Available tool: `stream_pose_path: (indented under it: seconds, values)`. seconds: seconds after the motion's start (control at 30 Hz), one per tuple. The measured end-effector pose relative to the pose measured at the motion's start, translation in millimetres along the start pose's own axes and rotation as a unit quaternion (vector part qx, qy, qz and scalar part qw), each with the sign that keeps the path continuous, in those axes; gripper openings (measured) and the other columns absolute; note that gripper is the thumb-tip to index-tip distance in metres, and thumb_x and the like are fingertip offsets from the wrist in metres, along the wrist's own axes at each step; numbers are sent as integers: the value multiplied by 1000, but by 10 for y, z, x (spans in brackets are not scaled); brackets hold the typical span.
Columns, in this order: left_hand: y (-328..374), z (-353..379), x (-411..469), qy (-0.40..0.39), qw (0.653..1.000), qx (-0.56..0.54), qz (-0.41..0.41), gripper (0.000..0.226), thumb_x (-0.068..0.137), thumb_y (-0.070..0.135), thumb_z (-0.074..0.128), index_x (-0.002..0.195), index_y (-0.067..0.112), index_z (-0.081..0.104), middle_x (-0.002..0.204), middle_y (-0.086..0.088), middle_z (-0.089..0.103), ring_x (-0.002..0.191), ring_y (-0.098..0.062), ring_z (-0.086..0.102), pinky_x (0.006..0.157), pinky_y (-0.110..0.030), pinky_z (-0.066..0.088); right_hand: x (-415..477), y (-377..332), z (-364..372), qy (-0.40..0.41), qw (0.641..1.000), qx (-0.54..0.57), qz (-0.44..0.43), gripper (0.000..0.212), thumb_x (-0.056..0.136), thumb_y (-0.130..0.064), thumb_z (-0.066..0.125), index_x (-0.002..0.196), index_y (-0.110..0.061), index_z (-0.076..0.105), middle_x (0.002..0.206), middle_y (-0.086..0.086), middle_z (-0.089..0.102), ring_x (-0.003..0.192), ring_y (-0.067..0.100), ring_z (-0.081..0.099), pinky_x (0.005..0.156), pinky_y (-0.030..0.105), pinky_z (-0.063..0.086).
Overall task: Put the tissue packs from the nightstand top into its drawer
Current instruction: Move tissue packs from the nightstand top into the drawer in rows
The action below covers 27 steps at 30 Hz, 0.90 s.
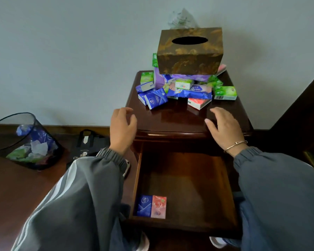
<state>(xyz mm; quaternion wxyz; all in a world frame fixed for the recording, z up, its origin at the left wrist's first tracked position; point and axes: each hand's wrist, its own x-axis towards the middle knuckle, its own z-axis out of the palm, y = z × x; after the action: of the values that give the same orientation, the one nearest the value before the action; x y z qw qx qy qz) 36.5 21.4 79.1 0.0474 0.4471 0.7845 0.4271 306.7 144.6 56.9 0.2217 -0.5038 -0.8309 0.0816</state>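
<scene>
Several small tissue packs [187, 91] in blue, green, purple and pink lie heaped at the back of the dark wooden nightstand top [178, 118]. Below it the drawer [188, 180] stands pulled out, with a blue pack [143, 205] and a pink pack [159, 207] side by side in its front left corner. My left hand [122, 129] hovers at the top's front left edge, fingers apart, holding nothing. My right hand [225, 127] hovers over the front right part of the top, also empty, a short way in front of the heap.
A brown patterned tissue box [189, 51] rests on top of the pack heap. A black mesh waste bin [27, 142] with scraps stands on the floor at left, next to a black bag [88, 144]. Dark wooden furniture [301, 109] rises at right.
</scene>
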Motion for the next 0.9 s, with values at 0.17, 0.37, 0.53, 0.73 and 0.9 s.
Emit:
stream_pose_path:
  seconds: [0.17, 0.37, 0.53, 0.73, 0.9]
  values:
    - [30, 281, 457, -82, 992, 82, -50, 61, 89, 48, 58, 135, 11, 45, 139, -11, 42, 129, -28, 41, 109, -43, 33, 10, 18, 288, -6, 993, -115, 29, 51, 95, -41, 32, 136, -15, 48, 144, 11, 44, 135, 27, 38, 104, 43, 31]
    - [121, 605, 842, -114, 978, 53, -164, 99, 64, 78, 60, 135, 13, 40, 142, -8, 45, 131, -30, 43, 109, -52, 31, 22, 0, 338, 13, 991, -132, 26, 59, 89, -42, 22, 131, -16, 54, 137, 11, 53, 129, 28, 47, 99, 44, 37]
    - [219, 759, 1005, -97, 972, 5, -215, 113, 47, 80, 69, 134, 14, 41, 139, -9, 48, 130, -31, 43, 107, -54, 34, 33, -16, 349, 23, 990, -135, 32, 55, 90, -40, 24, 129, -17, 56, 134, 10, 56, 126, 28, 50, 97, 43, 39]
    - [169, 749, 1060, -134, 966, 63, -213, 114, 53, 79, 69, 140, 13, 37, 143, -12, 37, 135, -33, 31, 111, -52, 30, 25, -21, 364, 37, 989, -137, 37, 52, 89, -36, 27, 128, -18, 57, 132, 9, 57, 125, 27, 51, 96, 43, 40]
    - [123, 634, 993, -202, 961, 20, -190, 99, 60, 65, 77, 139, 17, 40, 140, -9, 39, 131, -28, 39, 108, -44, 38, 16, -30, 363, 39, 989, -136, 38, 54, 89, -36, 25, 129, -18, 56, 134, 9, 56, 126, 26, 50, 99, 44, 39]
